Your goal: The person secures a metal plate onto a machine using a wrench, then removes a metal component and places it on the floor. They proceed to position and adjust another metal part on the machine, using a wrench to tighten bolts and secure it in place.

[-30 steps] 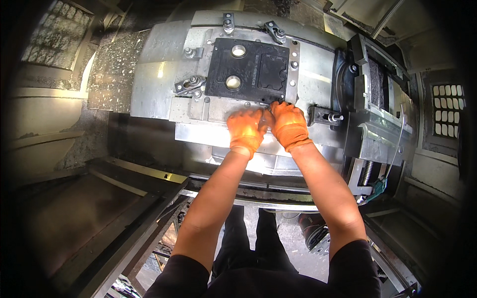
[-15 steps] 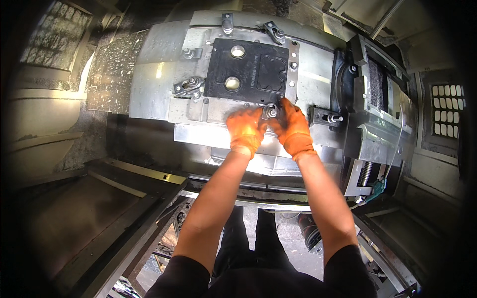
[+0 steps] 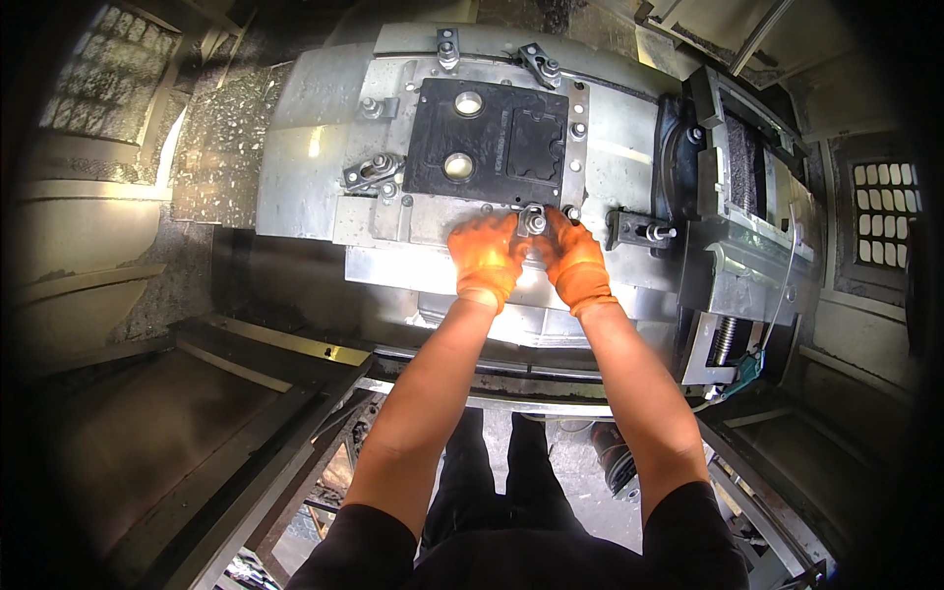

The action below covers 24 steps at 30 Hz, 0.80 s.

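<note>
Both my hands wear orange gloves with darkened fingers. They meet at a small metal strap clamp (image 3: 532, 221) with a nut on its stud, at the near edge of a dark rectangular plate (image 3: 489, 138). My left hand (image 3: 487, 254) has its fingers curled against the clamp's left side. Opposite it, my right hand (image 3: 572, 258) closes on the clamp's right side, fingertips partly hidden. Two round holes and a shallow outlined recess mark the plate, which lies on a grey metal fixture (image 3: 433, 218).
Further clamps stand round the plate: a left clamp (image 3: 374, 171), a far clamp (image 3: 541, 65) and a right clamp (image 3: 641, 231). A vise-like metal frame (image 3: 723, 177) rises on the right. A metal sill (image 3: 492, 395) runs between me and the fixture.
My right hand has drawn slightly nearer and to the left, off the plate's corner toward the clamp, baring a bolt there. My left hand stays almost where it was.
</note>
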Tool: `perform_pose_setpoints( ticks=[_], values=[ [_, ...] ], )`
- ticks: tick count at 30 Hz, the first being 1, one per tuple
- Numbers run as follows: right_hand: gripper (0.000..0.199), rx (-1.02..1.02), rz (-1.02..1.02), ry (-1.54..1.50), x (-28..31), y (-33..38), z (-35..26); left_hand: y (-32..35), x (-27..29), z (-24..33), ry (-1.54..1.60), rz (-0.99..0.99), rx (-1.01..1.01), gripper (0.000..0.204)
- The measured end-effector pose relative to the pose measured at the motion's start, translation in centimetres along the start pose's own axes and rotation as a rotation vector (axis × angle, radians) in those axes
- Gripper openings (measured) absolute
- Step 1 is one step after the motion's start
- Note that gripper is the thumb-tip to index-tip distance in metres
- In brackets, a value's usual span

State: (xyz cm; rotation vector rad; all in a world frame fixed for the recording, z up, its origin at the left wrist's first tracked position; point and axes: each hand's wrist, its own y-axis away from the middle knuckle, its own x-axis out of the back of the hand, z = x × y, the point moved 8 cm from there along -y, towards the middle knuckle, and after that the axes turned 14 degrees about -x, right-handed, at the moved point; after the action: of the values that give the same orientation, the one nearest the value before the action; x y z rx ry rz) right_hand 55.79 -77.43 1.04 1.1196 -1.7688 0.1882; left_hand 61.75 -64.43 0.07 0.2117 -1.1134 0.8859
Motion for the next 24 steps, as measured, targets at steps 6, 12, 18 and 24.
perform_pose_setpoints(
  ticks=[6, 12, 18, 24],
  values=[
    [0.059, 0.089, 0.188, 0.352, 1.7, 1.2, -2.6, 0.2, -0.2, -0.1, -0.047, -0.009, 0.012, 0.028],
    [0.037, 0.303, 0.041, 0.641, -0.5, -1.0, -4.0, -0.2, 0.2, 0.3, -0.041, 0.001, 0.017, 0.024],
    [0.026, 0.274, 0.077, 0.645, 1.8, 0.2, -6.1, 0.3, 0.0, -0.2, -0.073, 0.027, -0.005, 0.025],
    [0.03, 0.41, 0.015, 0.739, -1.0, -1.4, -3.6, 0.1, 0.6, 0.6, 0.014, 0.047, -0.019, 0.031]
  ],
)
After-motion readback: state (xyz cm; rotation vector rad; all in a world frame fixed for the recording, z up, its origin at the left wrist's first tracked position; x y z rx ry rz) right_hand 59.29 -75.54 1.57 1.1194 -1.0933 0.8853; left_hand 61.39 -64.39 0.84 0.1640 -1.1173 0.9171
